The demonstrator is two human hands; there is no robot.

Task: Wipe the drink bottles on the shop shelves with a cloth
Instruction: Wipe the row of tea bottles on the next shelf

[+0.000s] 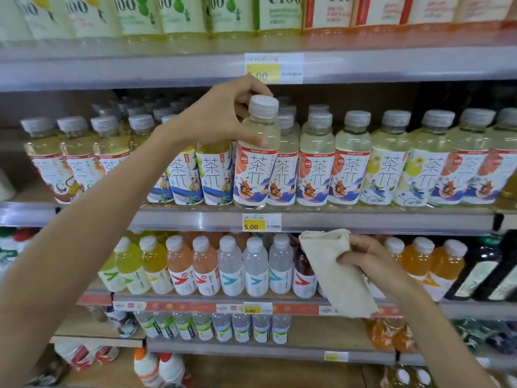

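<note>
Head view showed the left grip (223,119) reaching up to the middle shelf (363,219) and clasping a tea bottle (257,175) by its shoulder. The thumb lay across the clear plastic just above the label and the other fingers curled round behind the neck. The bottle stood upright, long axis vertical, with its white cap (263,106) pointing up and its orange-and-blue label facing the camera. It sat at the front edge of the shelf, just ahead of the row of matching tea bottles (349,163), directly above a yellow price tag (261,222). Whether its base rested on the shelf or hung just clear of it could not be told.

Lower and to the right, the right grip (372,261) was clenched round a folded cream cloth (333,273), well apart from the bottle. The cloth's long axis slanted from upper left to lower right, its free end hanging down in front of the lower shelf rail (195,306). Behind it stood sports drink bottles (243,264) in yellow, pink, clear and orange.
</note>
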